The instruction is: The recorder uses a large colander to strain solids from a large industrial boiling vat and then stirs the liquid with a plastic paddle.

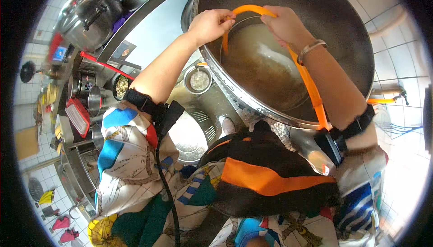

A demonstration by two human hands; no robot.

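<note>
Over a large, deep metal pot (351,61), both of my hands hold an orange hose (252,8). My left hand (213,25) pinches it near the pot's left side, where one length hangs down inside. My right hand (286,25) grips it farther right, and the hose runs from there beneath my right forearm and over the pot's near rim. Cloudy brownish liquid (267,68) lies at the bottom of the pot. The end of the hanging length cannot be made out clearly.
A small metal pot with pale contents (199,79) stands left of the big pot. Lower left is a wide round metal vessel (187,135). A lidded steel pot (91,17) sits at the upper left, near a red-rimmed container (77,117). A tap (402,95) is at the right wall.
</note>
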